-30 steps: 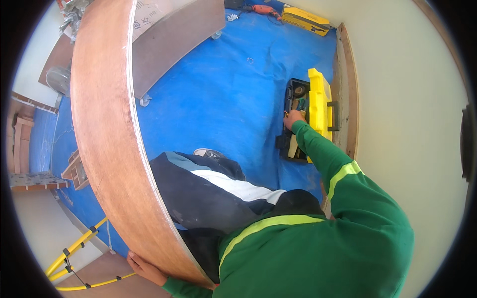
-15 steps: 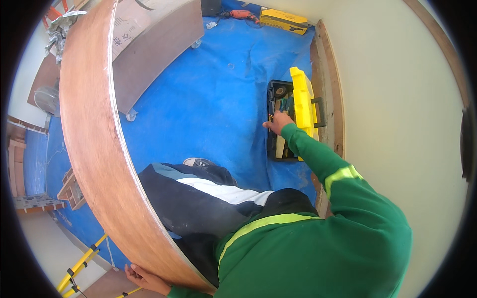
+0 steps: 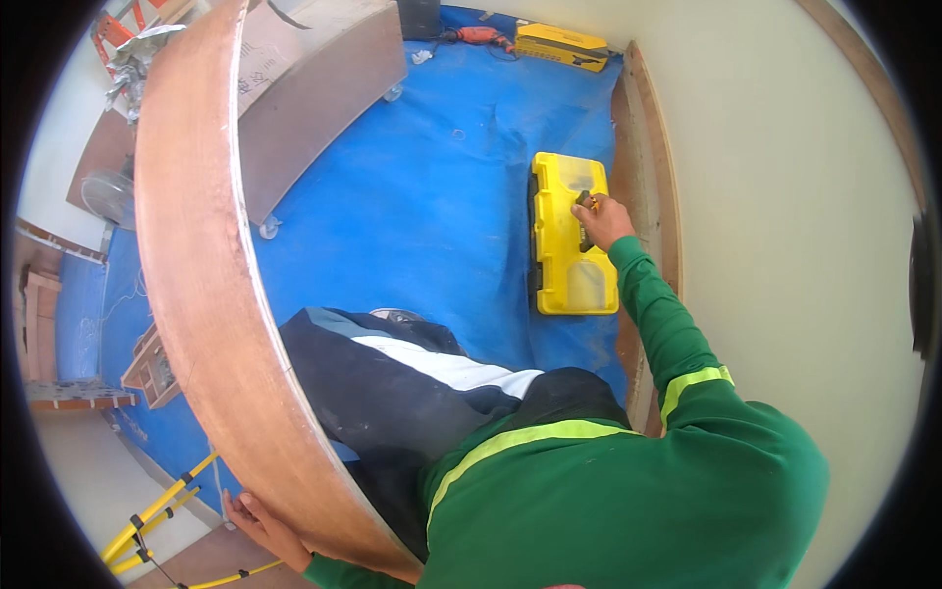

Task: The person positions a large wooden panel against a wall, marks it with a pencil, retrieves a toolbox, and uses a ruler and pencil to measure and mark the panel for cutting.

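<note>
Left fingers [image 3: 239,516] rest loosely on plywood [image 3: 191,245], lower left, while right fingers [image 3: 595,216], grip unclear, top a yellow toolbox [image 3: 557,267] best pressed evenly.

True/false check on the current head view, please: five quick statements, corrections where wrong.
1. The toolbox has its yellow lid raised wide. False: the lid is down over the box.
2. The right hand is at the black handle on the lid. True.
3. The left hand rests on the toolbox. False: it is at the near end of the wooden panel.
4. The floor covering is blue. True.
5. At the far end, the red tool lies to the right of the yellow package. False: it lies to the left.
</note>
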Action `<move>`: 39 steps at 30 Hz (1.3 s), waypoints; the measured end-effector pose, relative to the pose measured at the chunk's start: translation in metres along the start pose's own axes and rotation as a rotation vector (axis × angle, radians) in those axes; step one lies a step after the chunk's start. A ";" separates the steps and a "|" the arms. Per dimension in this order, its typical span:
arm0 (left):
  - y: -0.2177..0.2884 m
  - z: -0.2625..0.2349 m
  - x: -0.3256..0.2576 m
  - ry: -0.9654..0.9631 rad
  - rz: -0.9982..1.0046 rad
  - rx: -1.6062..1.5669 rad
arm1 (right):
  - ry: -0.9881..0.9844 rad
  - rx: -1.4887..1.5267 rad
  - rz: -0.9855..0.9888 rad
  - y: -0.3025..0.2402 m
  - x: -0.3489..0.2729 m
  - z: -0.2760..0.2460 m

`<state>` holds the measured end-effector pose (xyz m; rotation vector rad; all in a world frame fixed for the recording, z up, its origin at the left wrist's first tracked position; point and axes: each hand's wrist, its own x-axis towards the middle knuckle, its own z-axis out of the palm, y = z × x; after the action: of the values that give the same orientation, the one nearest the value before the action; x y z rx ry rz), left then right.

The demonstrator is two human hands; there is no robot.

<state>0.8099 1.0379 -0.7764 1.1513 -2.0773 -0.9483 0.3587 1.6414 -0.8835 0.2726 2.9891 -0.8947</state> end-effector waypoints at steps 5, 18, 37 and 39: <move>-0.004 0.018 0.005 0.012 0.038 -0.104 | -0.356 -0.125 -0.366 -0.017 -0.040 0.082; 0.007 0.025 -0.010 0.021 0.043 -0.025 | -0.394 -0.939 -0.597 -0.012 -0.053 0.010; 0.032 0.000 -0.009 0.090 -0.018 0.075 | -0.239 -0.487 0.233 0.151 0.034 0.006; 0.033 0.005 -0.014 0.113 -0.027 0.071 | -0.210 -0.434 0.202 0.172 0.023 0.015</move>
<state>0.7971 1.0643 -0.7546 1.2429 -2.0237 -0.8075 0.3645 1.7789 -0.9911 0.4264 2.7968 -0.2295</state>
